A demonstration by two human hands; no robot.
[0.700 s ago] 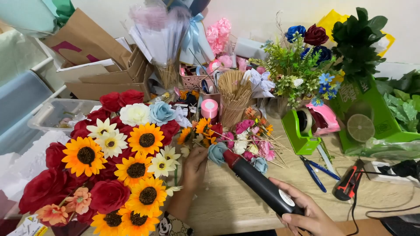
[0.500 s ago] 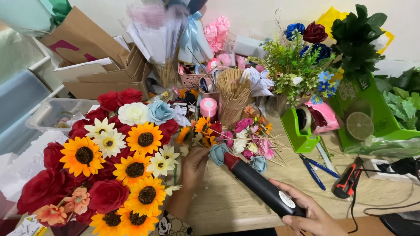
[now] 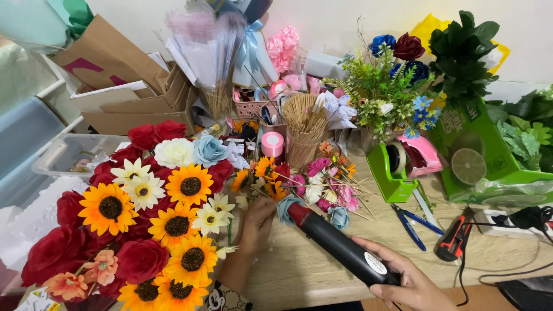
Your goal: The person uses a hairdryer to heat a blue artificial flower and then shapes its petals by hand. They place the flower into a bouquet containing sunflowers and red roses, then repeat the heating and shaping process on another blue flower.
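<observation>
Glue gun [image 3: 340,249] gripped in right hand [image 3: 406,287]; left hand [image 3: 255,224] prob. pinching 1 stem.

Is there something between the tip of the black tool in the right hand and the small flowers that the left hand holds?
Nothing visible. The right hand holds the black tool, whose red tip lies beside a blue paper rose, right next to the left hand and its small flowers.

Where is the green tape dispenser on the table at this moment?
In the head view, the green plastic tape dispenser stands on the wooden table right of centre, beside a pink dispenser, above the blue-handled pliers.
</observation>
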